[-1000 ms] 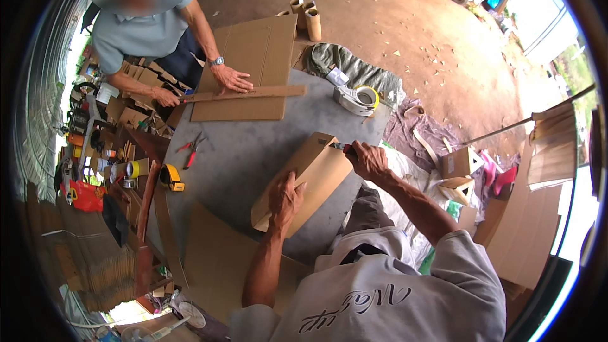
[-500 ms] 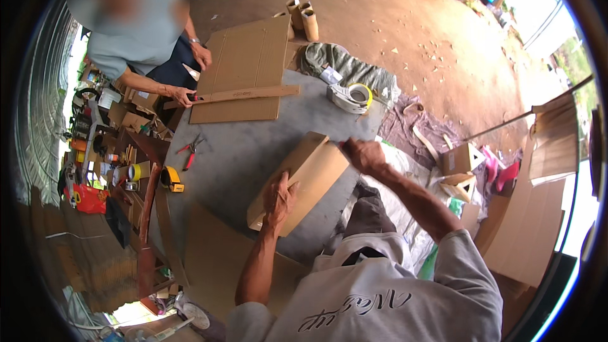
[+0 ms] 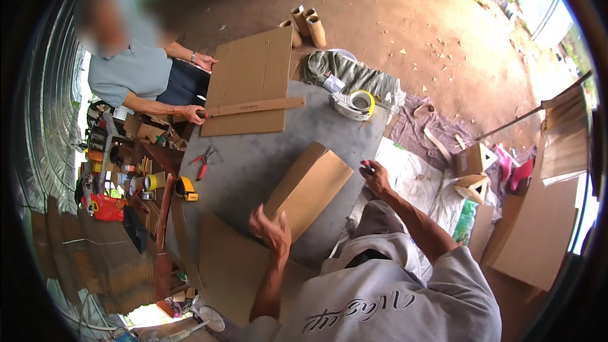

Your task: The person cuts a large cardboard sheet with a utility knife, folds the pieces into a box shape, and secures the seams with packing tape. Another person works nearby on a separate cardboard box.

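A long brown cardboard box [image 3: 310, 193] lies slantwise on the grey tabletop in front of me. My left hand [image 3: 272, 230] is at its near left end, slightly blurred, with the fingers apart and nothing gripped; I cannot tell whether it touches the box. Off the box's right side, clear of the cardboard, my right hand [image 3: 378, 177] is closed around a small red-handled tool [image 3: 367, 165]. Its red end pokes out of the fist, while the rest is hidden, so its exact kind does not show.
Across the table a co-worker [image 3: 145, 79] holds a wooden strip [image 3: 256, 106] over a flat cardboard sheet [image 3: 250, 69]. Red-handled pliers [image 3: 202, 163], a yellow tape measure [image 3: 186, 188] and a tape roll [image 3: 361, 102] lie on the table. Cardboard tubes [image 3: 315, 31] stand beyond.
My left hand has come off the box's top toward its near left end and opened. My right hand has drawn back from the box's far right end, lower and nearer me.
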A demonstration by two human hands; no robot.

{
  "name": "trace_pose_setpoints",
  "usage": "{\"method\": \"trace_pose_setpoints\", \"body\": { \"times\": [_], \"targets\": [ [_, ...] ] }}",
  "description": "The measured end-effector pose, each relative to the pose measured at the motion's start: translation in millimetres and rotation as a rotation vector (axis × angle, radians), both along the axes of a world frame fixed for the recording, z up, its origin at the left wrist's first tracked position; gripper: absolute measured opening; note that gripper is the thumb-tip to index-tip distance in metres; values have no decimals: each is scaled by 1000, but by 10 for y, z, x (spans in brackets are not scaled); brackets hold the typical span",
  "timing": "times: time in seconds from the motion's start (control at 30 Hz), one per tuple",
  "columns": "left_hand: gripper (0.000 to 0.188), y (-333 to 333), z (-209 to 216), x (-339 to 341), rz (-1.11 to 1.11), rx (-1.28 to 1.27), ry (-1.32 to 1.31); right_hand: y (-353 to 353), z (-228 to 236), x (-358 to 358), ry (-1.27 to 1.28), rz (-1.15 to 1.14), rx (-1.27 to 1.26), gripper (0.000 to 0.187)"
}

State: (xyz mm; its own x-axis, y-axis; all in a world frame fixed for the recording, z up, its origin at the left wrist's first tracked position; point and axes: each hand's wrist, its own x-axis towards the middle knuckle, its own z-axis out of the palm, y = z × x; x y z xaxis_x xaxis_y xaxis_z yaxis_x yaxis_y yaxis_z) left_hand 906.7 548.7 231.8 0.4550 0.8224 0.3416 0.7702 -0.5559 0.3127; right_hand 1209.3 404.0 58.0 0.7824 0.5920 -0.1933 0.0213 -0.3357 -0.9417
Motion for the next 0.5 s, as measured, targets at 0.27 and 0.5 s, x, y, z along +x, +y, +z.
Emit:
{"method": "trace_pose_setpoints", "body": {
  "times": [0.27,0.5],
  "targets": [
    [63,-379,-1728,-1079,567,-908,-1007,358,-328,-244,-356,121,-185,33],
    [52,-91,-213,-710,254,-601,-806,535,1000,15,-135,268,-55,43]
  ]
}}
